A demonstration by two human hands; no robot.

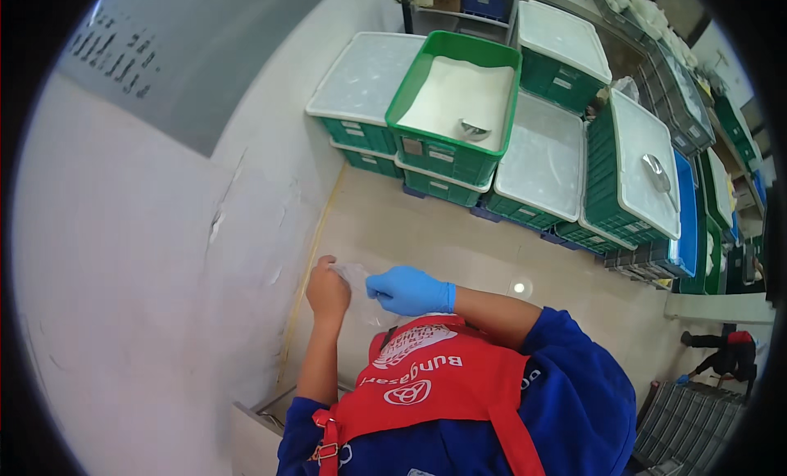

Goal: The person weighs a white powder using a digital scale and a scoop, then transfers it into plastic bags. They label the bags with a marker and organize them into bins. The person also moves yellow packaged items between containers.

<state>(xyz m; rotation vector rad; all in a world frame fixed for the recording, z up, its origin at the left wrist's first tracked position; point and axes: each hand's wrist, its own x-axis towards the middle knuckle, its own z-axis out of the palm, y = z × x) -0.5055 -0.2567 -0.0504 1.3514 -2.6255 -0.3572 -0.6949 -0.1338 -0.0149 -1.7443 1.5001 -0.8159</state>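
Observation:
A thin, see-through plastic bag (pixel 354 276) is stretched between my two hands in front of the red apron I wear. My left hand (pixel 328 292) is bare and closed, pinching one side of the bag's upper edge. On my right hand (pixel 410 291) is a blue glove; its fingers are closed on the other side of the bag. The lower part of the bag hangs toward the apron and is hard to make out. Ahead of my hands, an open green crate (pixel 455 140) holds white powder (pixel 459 95), with a metal scoop (pixel 474 130) lying in it.
Stacked green crates with white lids (pixel 541 160) stand ahead and to the right. Another metal scoop (pixel 656 173) lies on a lid. A white wall (pixel 147 255) runs along my left. Far right, a person (pixel 730 357) bends near stacked grey crates (pixel 693 427).

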